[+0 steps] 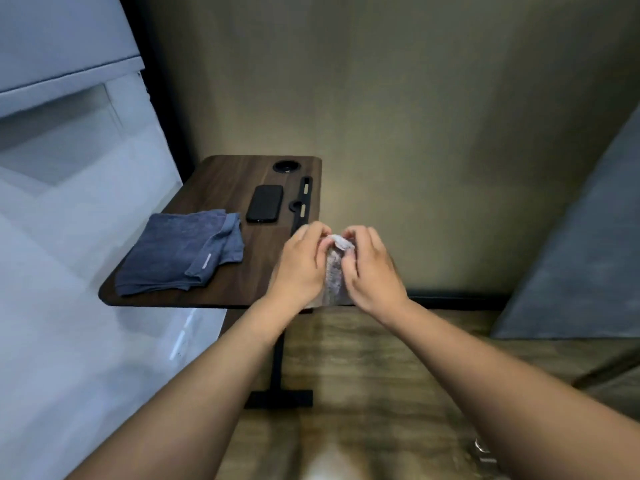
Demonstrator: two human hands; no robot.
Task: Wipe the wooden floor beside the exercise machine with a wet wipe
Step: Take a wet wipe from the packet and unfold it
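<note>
**Both hands hold a wipe at the desk's near right corner**

The left hand (301, 268) and right hand (370, 268) meet just over the near right corner of the dark wood-grain desk (221, 178). Between them hangs the wet wipe (334, 271), a pale, crumpled strip. The fingers (313, 233) of each hand are curled and pinch its top edge. The palms hide much of its length, and its lower end is blurred against the desk edge, so its full shape cannot be made out.

On the desk's left half lies a folded blue towel (180, 251). It has a small pale tab (206, 259) sewn on one fold, too small to read. Towards the desk's far right a black phone (265, 203) lies flat with its screen dark. Just right of it a narrow slot (303, 199) runs along the edge, partly covered by the left hand. A round recess (285, 165) sits at the far right corner.

Below the desk, its black leg and foot (277, 362) stand on the wooden floor (374, 358), which shows blurred. To the desk's left is a large white surface, cut off by the frame.
</note>
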